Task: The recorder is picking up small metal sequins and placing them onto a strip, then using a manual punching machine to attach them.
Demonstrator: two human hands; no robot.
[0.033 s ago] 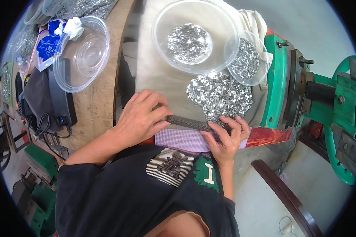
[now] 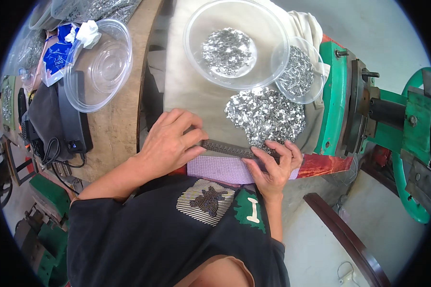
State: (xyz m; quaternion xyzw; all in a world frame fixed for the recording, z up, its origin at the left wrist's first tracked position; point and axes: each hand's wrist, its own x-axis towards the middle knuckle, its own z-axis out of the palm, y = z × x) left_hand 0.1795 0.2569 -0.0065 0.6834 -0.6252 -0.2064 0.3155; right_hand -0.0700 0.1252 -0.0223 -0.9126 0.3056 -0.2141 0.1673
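A dark, narrow notched strip [image 2: 227, 149] lies crosswise in front of me, a row of small slots along it. My left hand [image 2: 171, 141] is closed at its left end, thumb and fingers pinching. Near the right end, my right hand [image 2: 275, 167] has its thumb and forefinger on the strip, the other fingers curled at the edge of a pile of small shiny metal pieces [image 2: 268, 115]. Whether a small piece sits in either pinch is hidden. Under the strip's near side is a lilac checked cloth [image 2: 220, 169].
Beyond the pile stand a large clear bowl [image 2: 190, 52] of metal pieces and a smaller clear tub [image 2: 319, 88] of pin-like parts. A green machine [image 2: 333, 115] borders the right. On the wooden table [image 2: 117, 129] at left sit a clear lid-like dish [image 2: 98, 91] and a blue tissue packet [image 2: 55, 60].
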